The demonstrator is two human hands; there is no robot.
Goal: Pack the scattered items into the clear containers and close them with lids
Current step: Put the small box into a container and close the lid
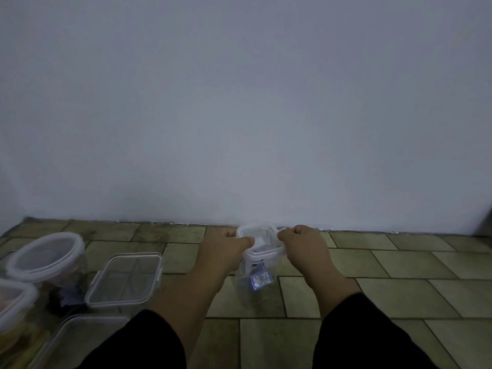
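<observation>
A tall clear container (255, 291) stands on the tiled surface near the wall, with a blue-labelled item (261, 278) visible inside it. A white-rimmed lid (262, 242) sits on its top. My left hand (226, 250) grips the lid's left edge, thumb on top. My right hand (302, 245) grips the lid's right edge with curled fingers. Whether the lid's clips are latched is not visible.
At the left stand a round lidded container (45, 253), a rectangular clear container (126, 278) with a lid, a partly seen lidded one (14, 302) and another clear box (77, 334) at the bottom edge. Dark small items (64, 299) lie between them. A wall rises right behind.
</observation>
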